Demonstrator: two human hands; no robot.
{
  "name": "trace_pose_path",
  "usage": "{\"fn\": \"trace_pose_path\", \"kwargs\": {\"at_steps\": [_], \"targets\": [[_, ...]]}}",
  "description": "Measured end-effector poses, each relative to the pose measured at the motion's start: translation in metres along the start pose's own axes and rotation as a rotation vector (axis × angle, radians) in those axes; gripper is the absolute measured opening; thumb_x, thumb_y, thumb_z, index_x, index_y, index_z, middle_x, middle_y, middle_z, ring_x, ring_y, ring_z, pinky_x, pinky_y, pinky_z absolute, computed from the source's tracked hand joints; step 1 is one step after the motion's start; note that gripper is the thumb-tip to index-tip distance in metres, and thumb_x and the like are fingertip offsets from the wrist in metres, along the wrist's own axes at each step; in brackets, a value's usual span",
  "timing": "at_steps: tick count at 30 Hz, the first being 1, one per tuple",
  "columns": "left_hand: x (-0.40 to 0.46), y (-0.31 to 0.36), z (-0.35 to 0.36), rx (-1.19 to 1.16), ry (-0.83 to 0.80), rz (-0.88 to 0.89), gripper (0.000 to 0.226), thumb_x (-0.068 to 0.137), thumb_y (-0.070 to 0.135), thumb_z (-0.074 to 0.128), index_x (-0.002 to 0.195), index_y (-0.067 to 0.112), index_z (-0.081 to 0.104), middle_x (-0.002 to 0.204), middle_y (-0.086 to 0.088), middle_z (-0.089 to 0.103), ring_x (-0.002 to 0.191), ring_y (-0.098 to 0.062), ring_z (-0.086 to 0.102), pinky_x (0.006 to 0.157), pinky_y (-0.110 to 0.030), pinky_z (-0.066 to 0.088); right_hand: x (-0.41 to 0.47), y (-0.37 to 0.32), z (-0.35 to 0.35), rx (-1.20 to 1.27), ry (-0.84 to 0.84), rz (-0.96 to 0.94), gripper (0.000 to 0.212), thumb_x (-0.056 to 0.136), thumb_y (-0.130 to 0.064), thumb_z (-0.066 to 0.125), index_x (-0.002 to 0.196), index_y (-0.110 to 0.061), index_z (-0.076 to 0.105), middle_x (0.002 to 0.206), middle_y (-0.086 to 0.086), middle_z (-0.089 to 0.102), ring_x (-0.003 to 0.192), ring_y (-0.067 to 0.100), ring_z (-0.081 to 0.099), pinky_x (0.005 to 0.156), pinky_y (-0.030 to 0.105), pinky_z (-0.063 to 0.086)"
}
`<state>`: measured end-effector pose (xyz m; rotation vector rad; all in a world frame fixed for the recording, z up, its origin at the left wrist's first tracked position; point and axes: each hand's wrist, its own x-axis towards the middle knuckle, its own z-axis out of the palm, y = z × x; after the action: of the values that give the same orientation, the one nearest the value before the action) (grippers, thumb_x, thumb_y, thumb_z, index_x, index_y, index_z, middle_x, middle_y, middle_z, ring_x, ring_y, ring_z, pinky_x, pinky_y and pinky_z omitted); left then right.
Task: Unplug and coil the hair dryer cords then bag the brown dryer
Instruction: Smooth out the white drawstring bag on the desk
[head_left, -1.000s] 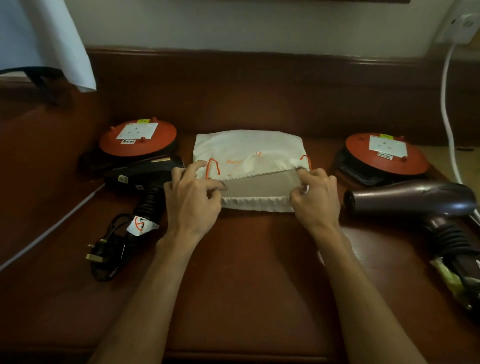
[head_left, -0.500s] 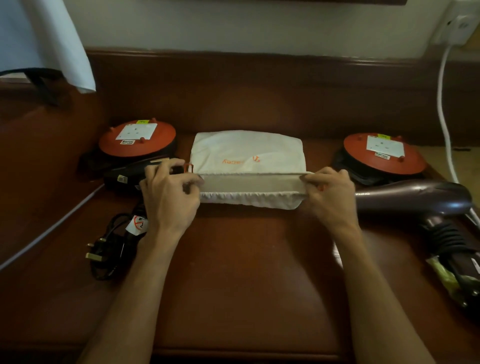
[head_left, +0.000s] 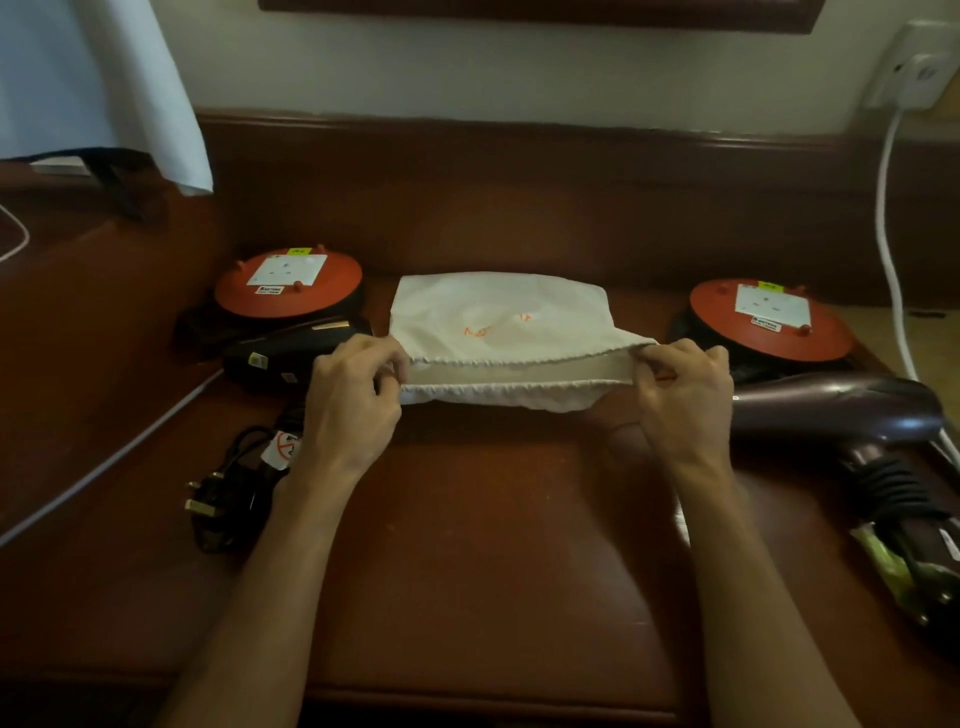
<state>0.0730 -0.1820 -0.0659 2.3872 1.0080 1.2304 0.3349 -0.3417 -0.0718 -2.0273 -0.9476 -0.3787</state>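
The table (head_left: 483, 545) in front of the bag (head_left: 498, 322) lies open between the two forearms. To the left, a black dryer (head_left: 280, 353) and its coiled cord (head_left: 228, 499) block the way. To the right, the brown dryer (head_left: 841, 410) lies close by. Red cord reels (head_left: 288, 283) (head_left: 769, 319) flank the bag, just behind the dryers.

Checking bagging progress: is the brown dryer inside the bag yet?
No, the brown dryer lies on the table beside the bag.

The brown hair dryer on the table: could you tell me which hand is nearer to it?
Right. The right hand pinches the bag mouth just beside the brown dryer nozzle; the left hand grips the bag's far end.
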Motion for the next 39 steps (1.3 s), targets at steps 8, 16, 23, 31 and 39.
{"fn": "trace_pose_path", "kwargs": {"at_steps": [8, 16, 23, 31, 39], "targets": [[-0.003, 0.006, 0.007, 0.281, -0.207, -0.051, 0.048, 0.094, 0.007, 0.060, 0.141, 0.018, 0.058, 0.117, -0.008, 0.060, 0.110, -0.023, 0.047, 0.093, -0.038, 0.046, -0.004, -0.011, -0.002, -0.103, 0.072, 0.039, 0.048, 0.087, -0.051, 0.071, 0.111, -0.009, 0.075, 0.101, 0.007, 0.068, 0.097, 0.028, 0.051, 0.086, 0.045, 0.037], [0.001, 0.013, -0.015, 0.661, -0.022, -0.152, 0.023, 0.083, 0.032, 0.074, 0.100, 0.017, 0.080, 0.115, -0.005, 0.067, 0.112, -0.030, 0.050, 0.090, -0.047, 0.035, -0.015, -0.010, -0.016, -0.328, -0.029, -0.233, 0.017, 0.091, -0.018, 0.069, 0.105, -0.013, 0.078, 0.091, 0.006, 0.066, 0.092, 0.028, 0.048, 0.080, 0.042, 0.031], [0.003, 0.004, -0.038, 0.449, -0.008, -0.237, 0.027, 0.080, 0.032, 0.078, 0.107, 0.035, 0.078, 0.152, -0.002, 0.044, 0.129, -0.034, 0.037, 0.101, -0.053, 0.033, -0.007, 0.017, -0.043, -0.294, -0.111, -0.340, 0.014, 0.090, -0.019, 0.072, 0.101, -0.017, 0.080, 0.101, 0.003, 0.064, 0.098, 0.028, 0.046, 0.084, 0.047, 0.032], [-0.005, 0.003, -0.050, 0.608, -0.024, -0.073, 0.021, 0.080, 0.036, 0.076, 0.100, 0.034, 0.080, 0.155, -0.009, 0.043, 0.132, -0.038, 0.038, 0.100, -0.057, 0.032, -0.003, 0.022, -0.062, -0.416, -0.111, -0.602, 0.027, 0.087, -0.028, 0.058, 0.098, -0.014, 0.078, 0.115, 0.003, 0.071, 0.103, 0.028, 0.048, 0.084, 0.046, 0.031], [-0.006, 0.010, -0.049, 0.423, 0.016, 0.038, 0.012, 0.077, 0.019, 0.077, 0.076, 0.030, 0.079, 0.134, -0.001, 0.063, 0.123, -0.030, 0.048, 0.097, -0.052, 0.030, -0.016, 0.017, -0.051, -0.147, -0.083, -0.283, 0.008, 0.088, -0.008, 0.067, 0.086, -0.014, 0.071, 0.089, 0.001, 0.071, 0.089, 0.021, 0.049, 0.083, 0.043, 0.030]]}}
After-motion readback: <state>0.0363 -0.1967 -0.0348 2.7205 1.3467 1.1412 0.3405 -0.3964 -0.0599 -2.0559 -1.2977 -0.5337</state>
